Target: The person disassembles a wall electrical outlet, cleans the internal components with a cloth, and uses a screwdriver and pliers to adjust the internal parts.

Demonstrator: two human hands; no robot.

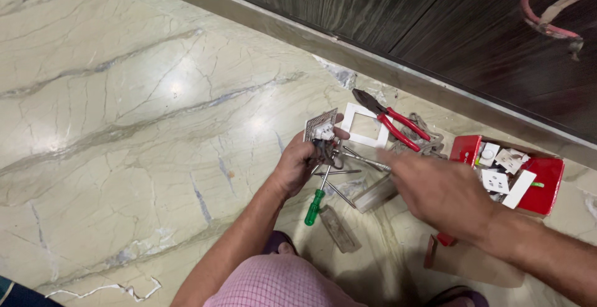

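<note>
From the head camera, looking down at a glossy marble floor [124,127] with grey veins, the person crouches with the work between the knees.

The left hand [297,167] is closed around a small switch unit [320,127], a grey metal back plate with a white plastic body and dark wires trailing beneath. It is lifted off the floor and tilted toward the face, probably so that the terminals can be seen.

The right hand [438,189] is blurred, stretched leftward with fingers loosely spread and nothing clearly in it; whether the fingertips touch anything cannot be told. It is nearest a slim metal tool [364,160] lying just right of the switch unit.

Under the hands lies a screwdriver [316,204] with a green handle and thin steel shaft. Farther off, a white rectangular frame [348,130] lies flat, and red-handled pliers [392,120] rest across its far corner, all close by, seemingly for easy reach. To the right, a red box [547,186] holds white switch parts. A dark wood-grain cabinet [404,9] runs along the far edge.
</note>
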